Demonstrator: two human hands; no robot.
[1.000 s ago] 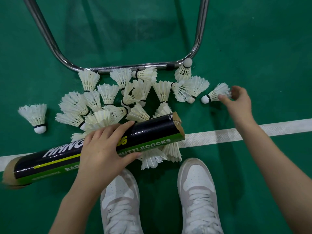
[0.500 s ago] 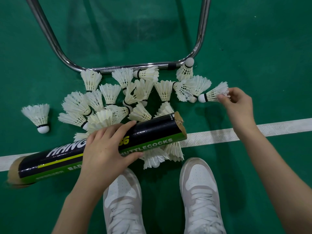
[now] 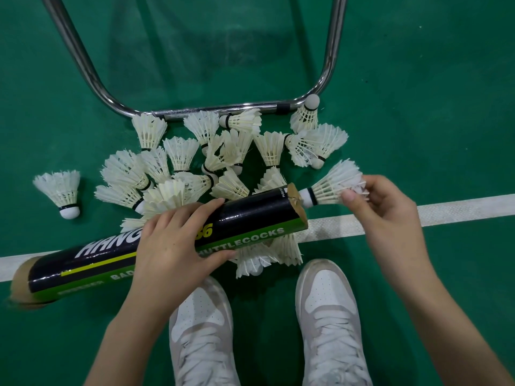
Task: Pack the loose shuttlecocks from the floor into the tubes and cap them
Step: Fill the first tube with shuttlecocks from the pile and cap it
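Note:
My left hand (image 3: 178, 240) grips a black and green shuttlecock tube (image 3: 245, 218) around its middle, holding it nearly level above the floor. The tube's right end is open. My right hand (image 3: 381, 207) pinches a white shuttlecock (image 3: 331, 185) by its feathers, with the cork tip right at the tube's open mouth. A pile of several loose shuttlecocks (image 3: 223, 157) lies on the green floor behind the tube, and some show under it. One single shuttlecock (image 3: 60, 190) stands apart at the left.
A chrome tube frame (image 3: 211, 111) bends across the floor just behind the pile. A white court line (image 3: 459, 208) runs left to right under the tube. My two white sneakers (image 3: 328, 307) stand at the bottom centre.
My right hand picked the shuttlecock up off the floor at the right and carried it left and down to the tube's open end. My left hand kept its grip on the tube.

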